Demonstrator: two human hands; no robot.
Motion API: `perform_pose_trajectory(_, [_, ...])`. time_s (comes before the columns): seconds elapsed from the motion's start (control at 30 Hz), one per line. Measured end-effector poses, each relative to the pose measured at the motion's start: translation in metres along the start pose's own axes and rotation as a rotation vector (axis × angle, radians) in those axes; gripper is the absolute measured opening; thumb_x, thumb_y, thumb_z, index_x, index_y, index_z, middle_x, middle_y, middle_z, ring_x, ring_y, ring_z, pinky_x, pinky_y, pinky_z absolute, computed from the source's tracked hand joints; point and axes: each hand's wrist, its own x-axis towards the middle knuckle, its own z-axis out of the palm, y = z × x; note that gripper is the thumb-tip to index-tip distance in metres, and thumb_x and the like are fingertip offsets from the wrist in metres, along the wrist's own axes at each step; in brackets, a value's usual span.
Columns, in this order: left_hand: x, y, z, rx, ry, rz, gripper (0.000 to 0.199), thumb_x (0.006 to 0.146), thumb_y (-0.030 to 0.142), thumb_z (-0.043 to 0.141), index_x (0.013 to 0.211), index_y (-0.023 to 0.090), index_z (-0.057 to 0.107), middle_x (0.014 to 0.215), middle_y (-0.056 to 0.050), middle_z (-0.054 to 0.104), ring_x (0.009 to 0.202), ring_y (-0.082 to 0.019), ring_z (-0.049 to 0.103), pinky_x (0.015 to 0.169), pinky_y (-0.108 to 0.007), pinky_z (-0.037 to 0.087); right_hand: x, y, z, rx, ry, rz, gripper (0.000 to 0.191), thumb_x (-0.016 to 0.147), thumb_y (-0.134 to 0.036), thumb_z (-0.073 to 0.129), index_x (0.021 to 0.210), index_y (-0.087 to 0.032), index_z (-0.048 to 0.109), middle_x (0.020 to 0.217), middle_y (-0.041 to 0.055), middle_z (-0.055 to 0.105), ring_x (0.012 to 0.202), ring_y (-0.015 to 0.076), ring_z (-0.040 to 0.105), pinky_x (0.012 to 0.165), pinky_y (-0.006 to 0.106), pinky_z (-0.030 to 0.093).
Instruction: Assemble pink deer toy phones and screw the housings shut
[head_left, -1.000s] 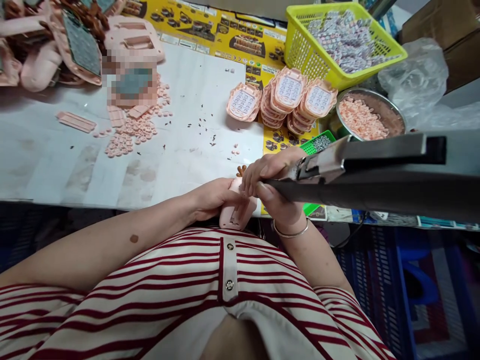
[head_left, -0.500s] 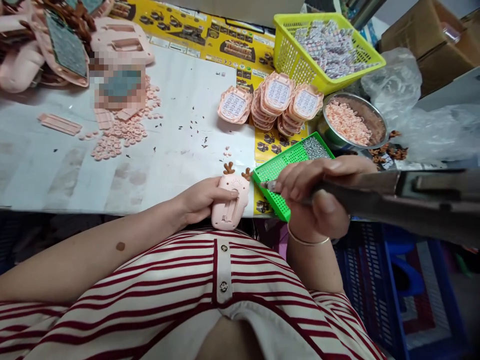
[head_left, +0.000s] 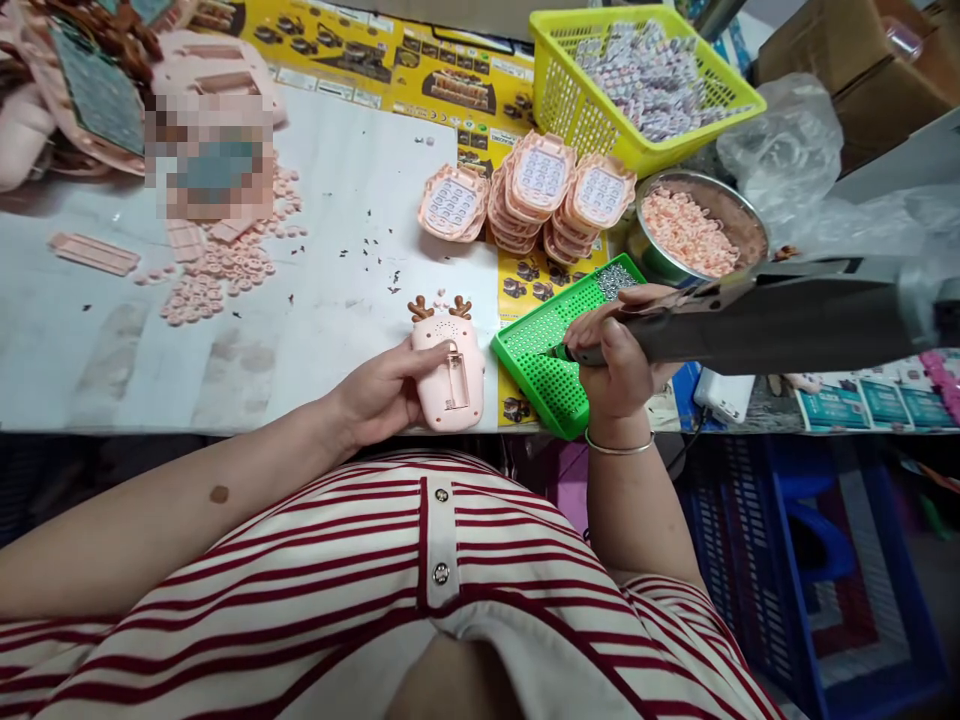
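Note:
My left hand (head_left: 384, 388) grips a pink toy casing (head_left: 469, 400) with brown antlers at the table's front edge. Its back faces up, showing an uncovered battery slot and screw holes, and my thumb presses beside the slot. My right hand (head_left: 626, 365) is wrapped round a dark grey electric screwdriver (head_left: 772, 315) held nearly level, its tip pointing left. That tip is over a green perforated tray (head_left: 517, 345), apart from the casing. Small silver screws (head_left: 616, 281) are heaped at the tray's far end.
Behind the tray stand stacked pink casings with keypads (head_left: 540, 175), a yellow basket (head_left: 555, 80) of small printed pieces and a metal bowl (head_left: 757, 250) of pink parts. Small pink rings (head_left: 195, 290) and larger pink shells (head_left: 217, 75) lie at left. A blue crate (head_left: 787, 600) sits below.
The screwdriver has swung to a more level angle, with the right hand slightly lower in tilt and its tip still over the tray. The casing has shifted up and left in view, now more upright.

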Motion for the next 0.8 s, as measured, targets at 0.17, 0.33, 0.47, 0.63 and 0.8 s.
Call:
perform_pose_trajectory(0.17, [0.0,0.002,0.0,0.032,-0.004,0.001,0.04,0.073,0.003,0.073,0.112,0.01,0.071,0.103,-0.015,0.077,0.084,-0.026,0.075,0.071,-0.039,0.066,-0.002,0.005,0.0,0.086,-0.026,-0.018,0.022,0.085,-0.042,0.073,0.105,-0.036,0.067,0.058,-0.0079,0.05,0.041,0.009,0.047,0.042,0.026,0.044])
perform_pose_trajectory(0.33, [0.002,0.0,0.003,0.011,0.024,0.029,0.031,0.075,0.003,0.072,0.106,0.009,0.072,0.101,-0.014,0.077,0.085,-0.025,0.074,0.073,-0.038,0.067,-0.001,0.004,0.002,0.101,-0.032,-0.024,0.02,0.084,-0.039,0.075,0.103,-0.035,0.068,0.059,-0.0077,0.051,0.041,0.0084,0.049,0.042,0.026,0.045])
perform_pose_trajectory(0.47, [0.002,-0.002,0.004,-0.014,0.035,0.064,0.026,0.079,0.004,0.07,0.104,0.01,0.072,0.102,-0.014,0.077,0.087,-0.024,0.074,0.077,-0.039,0.067,-0.001,0.003,0.001,0.085,-0.064,-0.021,0.02,0.084,-0.043,0.075,0.1,-0.034,0.066,0.057,-0.0085,0.05,0.04,0.0088,0.049,0.041,0.026,0.044])
perform_pose_trajectory(0.63, [0.004,-0.003,0.004,-0.043,0.039,0.084,0.028,0.082,0.007,0.071,0.11,0.012,0.072,0.109,-0.013,0.077,0.094,-0.024,0.074,0.081,-0.04,0.066,-0.003,0.001,0.0,0.084,-0.042,-0.006,0.02,0.085,-0.042,0.074,0.101,-0.034,0.065,0.057,-0.0087,0.051,0.041,0.009,0.048,0.042,0.026,0.044])
perform_pose_trajectory(0.8, [0.006,-0.004,0.007,-0.059,0.058,0.104,0.033,0.083,0.005,0.069,0.115,0.012,0.071,0.111,-0.012,0.077,0.095,-0.024,0.074,0.083,-0.041,0.065,0.002,-0.026,0.011,0.153,0.055,-0.064,0.018,0.085,-0.039,0.074,0.098,-0.033,0.063,0.055,-0.0089,0.046,0.039,0.0095,0.045,0.04,0.026,0.044])
